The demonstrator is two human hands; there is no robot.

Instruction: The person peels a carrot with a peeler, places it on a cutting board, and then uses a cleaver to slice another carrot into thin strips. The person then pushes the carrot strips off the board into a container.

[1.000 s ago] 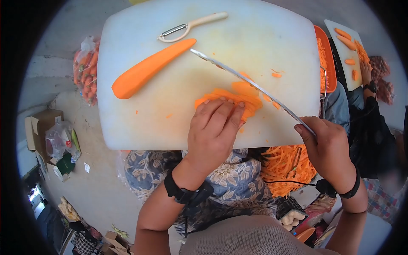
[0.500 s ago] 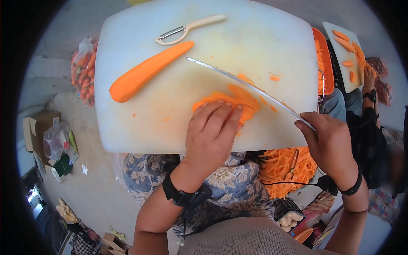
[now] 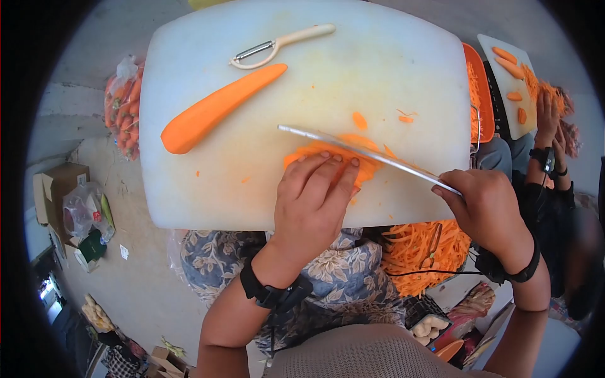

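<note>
My left hand [image 3: 309,205] presses its fingers down on a pile of thin carrot slices [image 3: 370,170] on the white cutting board [image 3: 214,195]. My right hand [image 3: 488,205] grips a long knife [image 3: 403,166] by its handle end, which the fingers cover. Edge-on to the view, the blade slants over the pile just beyond my left fingertips. One loose carrot slice [image 3: 359,120] lies past the blade. A whole peeled carrot [image 3: 217,112] rests at the left of the board. Above it lies a cream-handled peeler [image 3: 293,39].
Shredded carrot fills a container [image 3: 416,258] below the board's near edge and an orange basket [image 3: 486,94] on the right. A bag of carrots [image 3: 126,110] stands left. At far right, another person's hands [image 3: 547,120] work at a second board [image 3: 520,123].
The knife has come nearer, from beyond the pile to over the slices by my left fingertips. My left hand stays almost still. The other person's second hand has come into view.
</note>
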